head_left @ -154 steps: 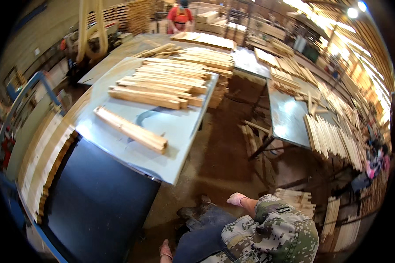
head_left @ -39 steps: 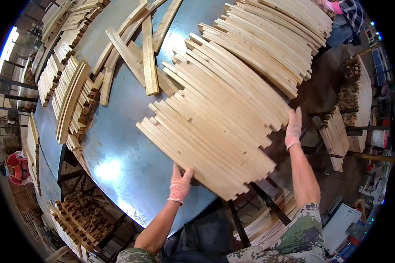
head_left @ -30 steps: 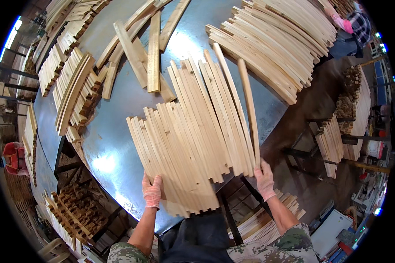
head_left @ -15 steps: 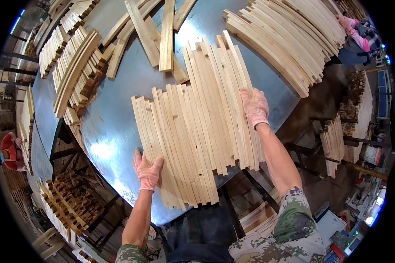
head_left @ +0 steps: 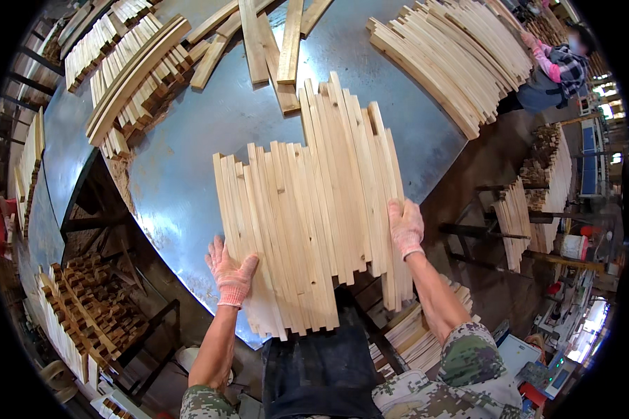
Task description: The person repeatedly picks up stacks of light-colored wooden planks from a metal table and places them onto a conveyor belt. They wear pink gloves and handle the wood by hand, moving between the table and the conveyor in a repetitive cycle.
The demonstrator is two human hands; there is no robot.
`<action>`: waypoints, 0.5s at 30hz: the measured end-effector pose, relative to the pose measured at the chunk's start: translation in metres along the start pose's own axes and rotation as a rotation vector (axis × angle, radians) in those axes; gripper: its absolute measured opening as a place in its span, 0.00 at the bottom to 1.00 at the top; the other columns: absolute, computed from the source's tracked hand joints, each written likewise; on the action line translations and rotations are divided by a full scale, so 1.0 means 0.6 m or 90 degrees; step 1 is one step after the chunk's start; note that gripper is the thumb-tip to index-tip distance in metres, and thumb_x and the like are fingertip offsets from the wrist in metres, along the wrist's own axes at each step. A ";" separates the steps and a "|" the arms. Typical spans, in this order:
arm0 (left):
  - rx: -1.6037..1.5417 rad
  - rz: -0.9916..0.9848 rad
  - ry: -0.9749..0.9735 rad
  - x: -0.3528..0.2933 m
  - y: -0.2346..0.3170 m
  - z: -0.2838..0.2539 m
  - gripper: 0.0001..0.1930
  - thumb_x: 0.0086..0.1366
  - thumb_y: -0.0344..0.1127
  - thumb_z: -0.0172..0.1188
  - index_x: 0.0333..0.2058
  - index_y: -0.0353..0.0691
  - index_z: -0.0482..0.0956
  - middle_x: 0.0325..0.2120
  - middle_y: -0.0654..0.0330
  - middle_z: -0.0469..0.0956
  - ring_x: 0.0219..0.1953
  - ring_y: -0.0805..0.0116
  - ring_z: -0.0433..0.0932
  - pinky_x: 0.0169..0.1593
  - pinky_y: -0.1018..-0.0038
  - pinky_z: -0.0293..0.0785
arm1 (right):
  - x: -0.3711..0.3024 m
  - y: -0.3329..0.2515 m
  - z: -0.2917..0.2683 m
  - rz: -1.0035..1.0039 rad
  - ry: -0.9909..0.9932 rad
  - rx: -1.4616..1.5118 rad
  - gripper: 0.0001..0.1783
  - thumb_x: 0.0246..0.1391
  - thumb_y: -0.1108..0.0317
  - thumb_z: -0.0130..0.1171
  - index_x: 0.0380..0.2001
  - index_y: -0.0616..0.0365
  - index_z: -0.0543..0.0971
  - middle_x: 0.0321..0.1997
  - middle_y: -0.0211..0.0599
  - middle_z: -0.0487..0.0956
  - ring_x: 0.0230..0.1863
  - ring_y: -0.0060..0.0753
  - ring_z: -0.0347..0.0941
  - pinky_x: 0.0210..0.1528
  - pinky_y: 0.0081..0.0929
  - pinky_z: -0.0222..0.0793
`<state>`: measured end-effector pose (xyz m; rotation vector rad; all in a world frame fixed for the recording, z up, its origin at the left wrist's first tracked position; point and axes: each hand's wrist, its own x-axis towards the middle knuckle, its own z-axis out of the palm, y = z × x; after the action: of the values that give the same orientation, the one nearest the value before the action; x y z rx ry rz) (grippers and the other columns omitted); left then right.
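A row of pale wooden strips (head_left: 307, 230) lies side by side between my hands on the metal table, their ends uneven. The strips on the right reach farther up the table than those on the left. Against the row's left edge rests my left hand (head_left: 232, 274), in a pinkish work glove, fingers spread and thumb by the outer strip. My right hand (head_left: 405, 227), gloved alike, is closed over the outer strips on the right side, its fingertips on them. The near ends of the strips overhang the table edge close to my dark apron (head_left: 319, 377).
Loose boards (head_left: 290, 42) lie at the far side of the metal table (head_left: 178, 150). Stacked strips (head_left: 136, 70) stand far left, and a broad row (head_left: 447, 63) far right. Another person (head_left: 562, 70) is beyond that row. A rack of wood pieces (head_left: 94, 304) stands lower left.
My right hand has come nearer to me, and the outer right strips have slid the same way, their near ends now lower. The left hand stays at its edge. The view has shifted slightly.
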<state>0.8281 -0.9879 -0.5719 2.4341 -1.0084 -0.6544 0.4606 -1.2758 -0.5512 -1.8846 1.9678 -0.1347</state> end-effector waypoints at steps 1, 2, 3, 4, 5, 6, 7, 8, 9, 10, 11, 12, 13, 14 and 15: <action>0.007 -0.003 -0.006 -0.015 -0.017 -0.011 0.52 0.58 0.66 0.71 0.72 0.36 0.69 0.79 0.41 0.54 0.81 0.37 0.48 0.82 0.44 0.37 | -0.034 0.003 0.007 0.010 -0.006 -0.003 0.28 0.69 0.42 0.57 0.49 0.60 0.80 0.52 0.58 0.81 0.55 0.64 0.77 0.58 0.54 0.73; 0.015 -0.008 -0.014 -0.034 -0.038 -0.026 0.52 0.58 0.66 0.72 0.72 0.36 0.69 0.79 0.41 0.55 0.81 0.36 0.48 0.82 0.44 0.37 | -0.076 0.005 0.013 0.023 -0.014 -0.006 0.28 0.69 0.43 0.58 0.48 0.61 0.80 0.52 0.58 0.81 0.55 0.64 0.77 0.58 0.54 0.73; 0.024 -0.013 -0.022 -0.052 -0.059 -0.038 0.52 0.58 0.66 0.72 0.72 0.37 0.69 0.79 0.41 0.55 0.81 0.36 0.49 0.82 0.44 0.37 | -0.115 0.003 0.018 0.033 -0.014 0.032 0.28 0.68 0.43 0.59 0.52 0.59 0.81 0.51 0.57 0.81 0.55 0.62 0.77 0.58 0.53 0.73; 0.033 -0.013 -0.024 -0.068 -0.083 -0.047 0.52 0.58 0.66 0.72 0.72 0.37 0.69 0.79 0.41 0.54 0.81 0.37 0.48 0.82 0.44 0.37 | -0.148 0.002 0.023 0.035 -0.027 0.045 0.28 0.68 0.43 0.59 0.55 0.57 0.81 0.52 0.57 0.81 0.55 0.62 0.77 0.59 0.53 0.73; 0.045 -0.012 -0.027 -0.084 -0.107 -0.060 0.52 0.58 0.66 0.72 0.72 0.37 0.70 0.79 0.40 0.54 0.81 0.37 0.48 0.82 0.45 0.36 | -0.183 0.003 0.028 0.041 -0.042 0.061 0.29 0.68 0.43 0.59 0.57 0.56 0.81 0.52 0.57 0.81 0.56 0.61 0.78 0.60 0.52 0.73; 0.058 -0.011 -0.031 -0.096 -0.130 -0.073 0.52 0.57 0.67 0.72 0.72 0.37 0.70 0.79 0.40 0.54 0.81 0.37 0.48 0.82 0.45 0.36 | -0.215 0.001 0.032 0.046 -0.058 0.076 0.30 0.68 0.43 0.59 0.59 0.55 0.81 0.53 0.57 0.81 0.56 0.61 0.78 0.60 0.52 0.73; 0.086 -0.005 -0.040 -0.104 -0.153 -0.085 0.51 0.57 0.68 0.71 0.71 0.38 0.72 0.79 0.40 0.53 0.81 0.37 0.47 0.82 0.45 0.36 | -0.243 -0.001 0.035 0.063 -0.078 0.067 0.31 0.68 0.44 0.59 0.64 0.52 0.80 0.53 0.56 0.81 0.58 0.60 0.78 0.62 0.51 0.73; 0.103 -0.014 -0.058 -0.111 -0.164 -0.101 0.51 0.57 0.68 0.71 0.71 0.39 0.72 0.79 0.39 0.53 0.81 0.38 0.47 0.82 0.45 0.36 | -0.266 0.001 0.037 0.051 -0.079 0.089 0.31 0.68 0.44 0.60 0.64 0.52 0.79 0.54 0.57 0.82 0.58 0.60 0.78 0.62 0.51 0.73; 0.118 -0.024 -0.075 -0.107 -0.166 -0.111 0.51 0.57 0.69 0.71 0.71 0.40 0.72 0.79 0.39 0.53 0.81 0.38 0.46 0.82 0.45 0.36 | -0.273 0.004 0.039 0.036 -0.080 0.110 0.31 0.68 0.45 0.60 0.65 0.52 0.79 0.54 0.58 0.82 0.58 0.60 0.78 0.63 0.51 0.73; 0.132 -0.034 -0.091 -0.102 -0.169 -0.118 0.51 0.57 0.69 0.71 0.71 0.41 0.73 0.79 0.39 0.52 0.82 0.38 0.46 0.82 0.46 0.36 | -0.275 0.004 0.039 0.021 -0.080 0.130 0.31 0.67 0.45 0.60 0.65 0.52 0.79 0.54 0.59 0.82 0.59 0.61 0.78 0.63 0.50 0.73; 0.125 -0.026 -0.095 -0.095 -0.181 -0.114 0.52 0.57 0.72 0.69 0.72 0.45 0.72 0.79 0.38 0.51 0.81 0.36 0.45 0.82 0.45 0.36 | -0.264 -0.020 0.016 0.008 -0.129 0.183 0.33 0.67 0.50 0.63 0.70 0.52 0.75 0.55 0.54 0.85 0.58 0.52 0.81 0.65 0.43 0.74; 0.136 -0.010 -0.109 -0.090 -0.186 -0.116 0.52 0.57 0.73 0.69 0.72 0.45 0.72 0.79 0.38 0.50 0.81 0.35 0.44 0.82 0.44 0.36 | -0.261 -0.019 0.016 0.014 -0.139 0.250 0.34 0.67 0.53 0.64 0.72 0.53 0.73 0.56 0.51 0.85 0.58 0.48 0.82 0.65 0.39 0.74; 0.145 0.004 -0.122 -0.086 -0.189 -0.116 0.52 0.57 0.74 0.68 0.73 0.45 0.72 0.80 0.38 0.49 0.81 0.34 0.44 0.82 0.44 0.35 | -0.257 -0.012 0.020 0.019 -0.150 0.317 0.35 0.67 0.55 0.65 0.74 0.53 0.71 0.56 0.48 0.86 0.57 0.43 0.82 0.65 0.36 0.74; 0.157 0.015 -0.132 -0.084 -0.193 -0.119 0.53 0.57 0.75 0.67 0.73 0.45 0.71 0.80 0.37 0.48 0.81 0.33 0.44 0.81 0.44 0.35 | -0.250 -0.008 0.027 0.020 -0.164 0.386 0.37 0.67 0.57 0.66 0.75 0.54 0.69 0.57 0.45 0.86 0.57 0.39 0.82 0.66 0.33 0.73; 0.162 0.021 -0.131 -0.081 -0.198 -0.118 0.53 0.59 0.75 0.66 0.74 0.46 0.70 0.80 0.37 0.48 0.81 0.33 0.43 0.82 0.44 0.34 | -0.238 -0.001 0.031 0.051 -0.225 0.374 0.41 0.68 0.61 0.66 0.79 0.56 0.62 0.62 0.38 0.83 0.61 0.30 0.78 0.68 0.28 0.71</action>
<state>0.9012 -0.8613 -0.5672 2.5998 -1.2811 -0.8218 0.4681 -1.1329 -0.5359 -1.3422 1.5429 -0.2962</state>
